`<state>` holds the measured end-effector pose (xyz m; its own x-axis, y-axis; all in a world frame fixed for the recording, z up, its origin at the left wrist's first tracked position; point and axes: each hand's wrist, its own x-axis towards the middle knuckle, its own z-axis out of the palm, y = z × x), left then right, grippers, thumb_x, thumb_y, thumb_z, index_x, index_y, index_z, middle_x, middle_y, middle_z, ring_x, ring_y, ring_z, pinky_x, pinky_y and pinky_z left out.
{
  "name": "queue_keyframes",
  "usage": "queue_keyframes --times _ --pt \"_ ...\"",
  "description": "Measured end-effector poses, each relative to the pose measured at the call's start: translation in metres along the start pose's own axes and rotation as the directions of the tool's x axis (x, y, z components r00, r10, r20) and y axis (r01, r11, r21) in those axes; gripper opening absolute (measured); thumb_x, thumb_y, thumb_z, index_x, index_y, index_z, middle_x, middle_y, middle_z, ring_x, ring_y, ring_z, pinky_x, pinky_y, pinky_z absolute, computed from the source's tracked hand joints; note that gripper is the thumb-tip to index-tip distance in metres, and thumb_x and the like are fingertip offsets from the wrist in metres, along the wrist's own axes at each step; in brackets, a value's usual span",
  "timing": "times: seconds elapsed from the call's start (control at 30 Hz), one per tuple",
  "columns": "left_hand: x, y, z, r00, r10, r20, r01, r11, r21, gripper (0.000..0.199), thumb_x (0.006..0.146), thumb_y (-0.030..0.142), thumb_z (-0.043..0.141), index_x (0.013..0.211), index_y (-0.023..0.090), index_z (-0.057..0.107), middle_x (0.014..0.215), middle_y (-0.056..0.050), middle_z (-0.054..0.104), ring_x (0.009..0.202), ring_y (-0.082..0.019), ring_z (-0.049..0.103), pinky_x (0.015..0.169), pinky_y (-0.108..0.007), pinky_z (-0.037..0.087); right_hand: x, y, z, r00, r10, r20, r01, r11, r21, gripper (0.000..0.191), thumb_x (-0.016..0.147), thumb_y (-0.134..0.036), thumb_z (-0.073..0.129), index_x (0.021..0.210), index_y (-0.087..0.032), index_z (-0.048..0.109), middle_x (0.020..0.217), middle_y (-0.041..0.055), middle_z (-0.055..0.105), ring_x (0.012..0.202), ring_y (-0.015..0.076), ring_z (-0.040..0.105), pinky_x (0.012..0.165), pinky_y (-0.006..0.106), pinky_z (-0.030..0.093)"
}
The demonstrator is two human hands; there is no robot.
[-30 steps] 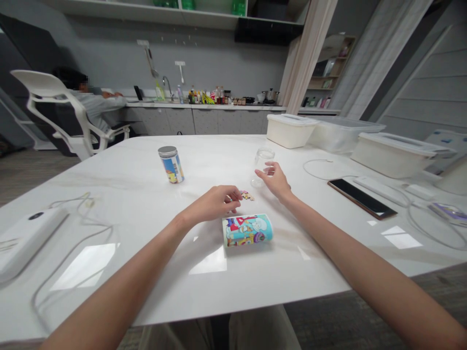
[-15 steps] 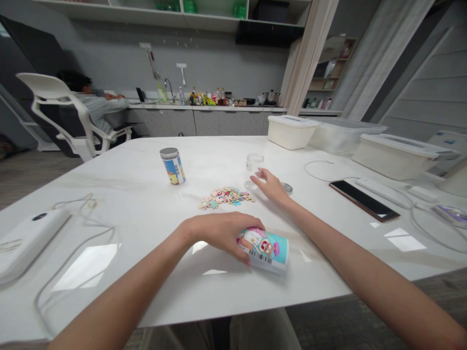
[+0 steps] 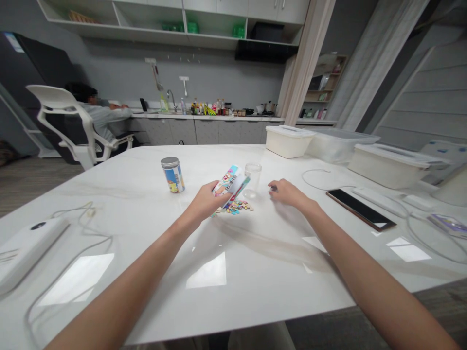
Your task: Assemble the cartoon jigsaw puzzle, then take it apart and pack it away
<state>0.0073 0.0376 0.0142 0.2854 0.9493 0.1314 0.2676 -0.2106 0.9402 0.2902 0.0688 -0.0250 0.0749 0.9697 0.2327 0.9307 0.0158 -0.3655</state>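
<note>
Your left hand [image 3: 202, 200] is gripping a colourful cartoon-printed tube [image 3: 230, 187], tilted just above the small multicoloured jigsaw pieces [image 3: 235, 208]. Your curled right hand [image 3: 286, 192] sits near a clear glass jar [image 3: 252, 179]; can't tell if it's holding anything.

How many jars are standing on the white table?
2. A printed jar with a silver lid stands left of the person's left hand, which holds a printed container; a clear glass jar stands beyond the puzzle pieces, between that hand and the right hand.

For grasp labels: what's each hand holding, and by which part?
The left hand grips a printed cylindrical canister around its lower end. The right hand has a small dark item at its fingertips; whether it is held cannot be told.
</note>
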Motion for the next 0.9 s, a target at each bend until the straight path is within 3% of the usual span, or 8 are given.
queue_keyframes --times 0.1,0.17,0.2,0.27,0.33,0.53,0.77,0.9 --pt "0.005 -0.008 0.003 0.995 -0.093 -0.038 0.082 0.969 -0.233 0.04 0.063 0.042 0.067 0.092 0.015 0.066 0.075 -0.003 0.07 0.073 -0.021 0.065 0.066 -0.029 0.048 0.004 -0.016 -0.014 0.97 0.0 -0.243 0.035 0.989 0.14 0.037 0.09 -0.037 0.047 0.121 -0.018 0.057 0.116 0.0152 0.061 0.106 0.0256 0.061 0.093 0.041 0.048" --pt "0.007 -0.012 0.004 0.99 -0.131 -0.055 0.11 0.949 -0.296 0.043 0.062 0.046 0.069 0.092 0.015 0.065 0.075 -0.004 0.07 0.072 -0.021 0.066 0.065 -0.029 0.049 0.008 -0.031 -0.025 0.874 0.026 -0.484 0.213 0.876 0.432 0.038 0.087 -0.046 0.054 0.116 -0.022 0.053 0.119 0.012 0.058 0.101 0.0226 0.063 0.087 0.038 0.052" --pt "0.007 -0.014 0.005 0.988 -0.146 -0.059 0.121 0.944 -0.306 0.044 0.061 0.047 0.071 0.091 0.015 0.064 0.075 -0.004 0.07 0.072 -0.021 0.066 0.065 -0.029 0.049 0.011 -0.04 -0.029 0.847 0.027 -0.531 0.299 0.801 0.518 0.038 0.084 -0.049 0.059 0.112 -0.024 0.052 0.117 0.0096 0.059 0.101 0.0211 0.063 0.087 0.037 0.052" --pt "0.008 -0.017 0.005 0.986 -0.154 -0.062 0.127 0.94 -0.316 0.045 0.06 0.049 0.072 0.088 0.016 0.064 0.075 -0.004 0.07 0.072 -0.021 0.066 0.065 -0.029 0.049 0.017 -0.056 -0.032 0.839 -0.023 -0.544 0.403 0.697 0.593 0.036 0.08 -0.051 0.064 0.103 -0.025 0.053 0.111 0.0065 0.062 0.103 0.0193 0.062 0.091 0.035 0.05" --pt "0.008 -0.019 0.004 0.988 -0.139 -0.071 0.111 0.943 -0.314 0.043 0.06 0.049 0.071 0.086 0.015 0.063 0.074 -0.004 0.07 0.072 -0.02 0.065 0.066 -0.029 0.049 0.023 -0.069 -0.028 0.844 -0.109 -0.525 0.455 0.665 0.592 0.036 0.08 -0.053 0.064 0.099 -0.024 0.055 0.107 0.0059 0.064 0.103 0.0194 0.062 0.095 0.036 0.048" --pt "0.011 -0.023 -0.001 0.99 -0.086 -0.11 0.056 0.967 -0.25 0.034 0.065 0.043 0.065 0.083 0.015 0.064 0.07 -0.001 0.067 0.068 -0.017 0.062 0.064 -0.027 0.045 0.027 -0.073 -0.003 0.828 -0.199 -0.525 0.465 0.768 0.441 0.037 0.086 -0.051 0.055 0.102 -0.023 0.072 0.117 0.0093 0.064 0.111 0.0235 0.059 0.104 0.041 0.042" --pt "0.009 -0.017 0.001 0.992 -0.091 -0.09 0.059 0.95 -0.308 0.036 0.063 0.041 0.067 0.088 0.015 0.065 0.077 -0.003 0.07 0.075 -0.019 0.064 0.069 -0.029 0.047 0.02 -0.069 0.01 0.82 -0.242 -0.519 0.458 0.822 0.34 0.029 0.089 -0.04 0.052 0.102 -0.025 0.074 0.116 0.0083 0.066 0.112 0.0231 0.06 0.103 0.042 0.044" --pt "0.008 -0.014 0.0 0.993 -0.081 -0.082 0.052 0.95 -0.307 0.034 0.063 0.039 0.066 0.087 0.015 0.066 0.077 -0.003 0.071 0.072 -0.018 0.063 0.066 -0.027 0.045 0.016 -0.069 0.015 0.816 -0.229 -0.53 0.462 0.811 0.359 0.033 0.09 -0.043 0.051 0.103 -0.023 0.073 0.119 0.0107 0.063 0.101 0.0234 0.064 0.099 0.043 0.047"
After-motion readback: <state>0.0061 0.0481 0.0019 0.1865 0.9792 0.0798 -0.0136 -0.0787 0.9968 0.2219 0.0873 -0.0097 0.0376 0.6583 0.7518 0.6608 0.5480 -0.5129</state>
